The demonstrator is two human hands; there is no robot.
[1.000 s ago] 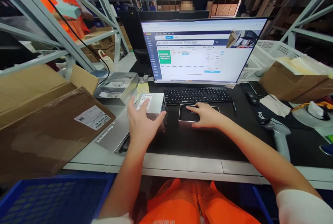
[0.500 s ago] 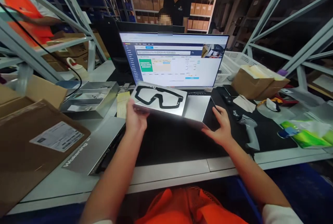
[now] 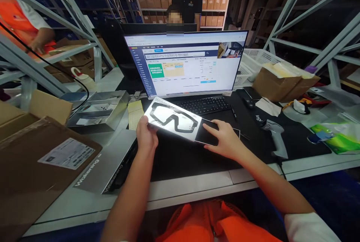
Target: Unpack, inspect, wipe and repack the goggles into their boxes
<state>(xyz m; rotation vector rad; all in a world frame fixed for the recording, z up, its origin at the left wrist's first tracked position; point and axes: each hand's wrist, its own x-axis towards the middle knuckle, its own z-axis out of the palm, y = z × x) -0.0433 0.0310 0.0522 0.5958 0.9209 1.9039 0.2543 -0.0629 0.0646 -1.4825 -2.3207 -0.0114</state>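
Note:
A silver box [image 3: 173, 119] with a goggle outline printed on top lies tilted over the black desk mat [image 3: 197, 152], just in front of the keyboard [image 3: 204, 104]. My left hand [image 3: 146, 135] grips its near left corner, fingers curled round the edge. My right hand [image 3: 223, 139] lies flat on the box's dark right end [image 3: 206, 134], fingers stretched out. A monitor [image 3: 185, 62] behind shows a form page.
An open silver tray-box [image 3: 98, 111] and a silver lid [image 3: 104, 163] marked "Wakening" lie to the left beside a brown carton [image 3: 33, 167]. A handheld scanner [image 3: 274, 137], mouse [image 3: 249, 102] and cardboard box [image 3: 278, 81] sit on the right. Other people stand behind the monitor and at far left.
The box was picked up from the left of the mat, held raised in both hands, and now it has come down lower toward the mat with my right hand flat on its end.

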